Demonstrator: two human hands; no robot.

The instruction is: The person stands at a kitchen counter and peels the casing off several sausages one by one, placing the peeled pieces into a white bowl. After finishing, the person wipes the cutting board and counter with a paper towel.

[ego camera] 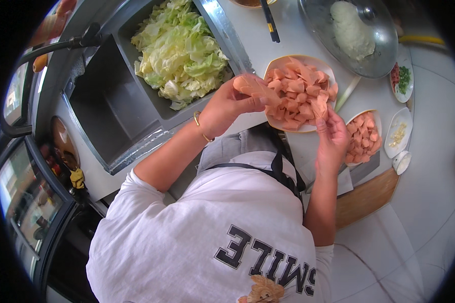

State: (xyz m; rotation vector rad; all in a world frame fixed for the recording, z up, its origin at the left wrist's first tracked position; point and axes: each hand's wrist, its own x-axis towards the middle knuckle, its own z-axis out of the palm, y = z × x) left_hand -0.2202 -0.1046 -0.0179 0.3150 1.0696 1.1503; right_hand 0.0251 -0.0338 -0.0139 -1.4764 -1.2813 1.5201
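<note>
My left hand (231,100) grips a long, thick pink sausage (256,89) that looks like ham sausage, with cut facets along its surface. It is held over the near left part of a white, yellow-rimmed plate (294,130) heaped with cut pink chunks (297,87). Between the thumb and fingers of my right hand (331,130) is a loose pink piece (319,107), above the plate's right side. A smaller white dish (380,130) of similar chunks (362,138) stands just right of my right hand.
Torn cabbage leaves (182,57) fill one sink basin; another basin (113,106) adjoins it. Dough lies under a glass lid (314,41). Dark chopsticks (270,22), a dish of chopped greens (404,79), a dish of minced garlic (398,134) and a wooden cutting board (367,197) surround the plates.
</note>
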